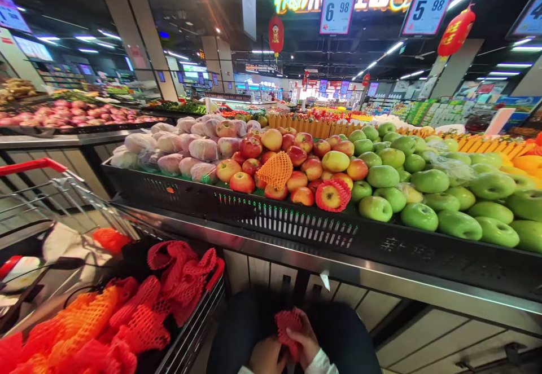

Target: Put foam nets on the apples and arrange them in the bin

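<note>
Low in front of my lap, a red foam fruit net (286,326) is between my two hands. My right hand (308,340) grips it from the right, with the thumb across its front. At its lower left side, my left hand (266,355) is closed on the net's edge, its fingers partly hidden. Whether any fruit is inside the net cannot be seen. Above the hands, red-yellow apples (242,182) lie in a black display tray (279,216). One apple (328,197) there wears a red net, and an orange foam net (276,170) rests among them.
A shopping cart (190,323) at left holds a heap of red and orange foam nets (144,317). Green apples (419,216) fill the tray's right side, wrapped fruit (203,149) its left. A metal ledge (262,250) runs below the tray. Price signs (339,1) hang overhead.
</note>
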